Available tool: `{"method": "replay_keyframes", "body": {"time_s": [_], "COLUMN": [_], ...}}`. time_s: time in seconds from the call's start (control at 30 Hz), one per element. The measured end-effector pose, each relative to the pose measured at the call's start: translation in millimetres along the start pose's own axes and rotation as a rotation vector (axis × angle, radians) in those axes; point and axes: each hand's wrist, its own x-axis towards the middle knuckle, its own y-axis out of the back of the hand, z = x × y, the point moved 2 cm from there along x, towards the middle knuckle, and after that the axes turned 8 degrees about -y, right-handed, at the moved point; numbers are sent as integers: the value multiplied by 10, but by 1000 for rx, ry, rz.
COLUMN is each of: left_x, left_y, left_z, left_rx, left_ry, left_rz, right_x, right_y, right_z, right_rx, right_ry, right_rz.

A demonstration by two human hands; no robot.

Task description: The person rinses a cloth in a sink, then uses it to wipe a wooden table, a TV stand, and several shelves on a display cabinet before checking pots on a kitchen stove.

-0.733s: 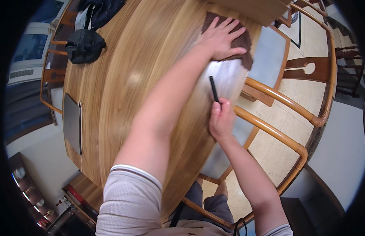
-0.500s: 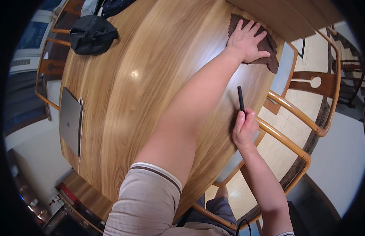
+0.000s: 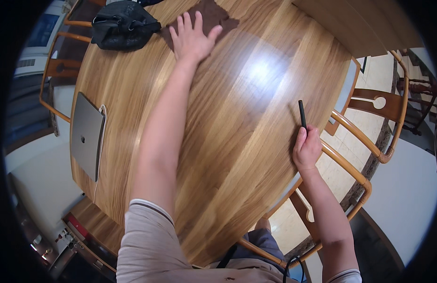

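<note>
My left hand (image 3: 192, 41) lies spread and flat on a dark brown cloth (image 3: 213, 13) at the far side of the wooden table (image 3: 218, 141). The cloth is creased and fans out past my fingers, close to a black leather-like bag (image 3: 122, 26). Over the table's right edge, my right hand (image 3: 308, 148) is closed around a slim black stick (image 3: 302, 113). The stick points up and away, its lower end hidden in my fist; its exact kind does not show.
A closed grey laptop (image 3: 86, 137) with a white cable (image 3: 103, 123) rests along the left edge. A large brown box-like panel (image 3: 364, 23) stands at the far right. Wooden-framed chairs (image 3: 350, 165) line the right side, and another chair (image 3: 51, 75) stands at the left.
My left hand has swept the cloth leftward across the far part of the table, from beside the brown panel to near the black bag. My right hand still grips the stick, slightly farther right.
</note>
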Motion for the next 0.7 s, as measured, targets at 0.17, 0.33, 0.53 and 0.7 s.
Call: {"method": "replay_keyframes", "body": {"time_s": [0.17, 0.33, 0.53, 0.7], "left_x": [-915, -855, -463, -77], "left_y": [272, 245, 25, 53], "left_z": [1203, 1853, 2217, 1612], "left_rx": [-16, -261, -270, -109], "left_ry": [-223, -491, -630, -446], "left_rz": [-157, -50, -31, 51], "right_x": [26, 14, 14, 39], "right_y": [46, 34, 28, 46], "right_z": [-20, -45, -32, -21], "right_rx": [60, 97, 63, 79], "right_ry": [8, 37, 22, 12], "right_rz": [3, 9, 10, 7]}}
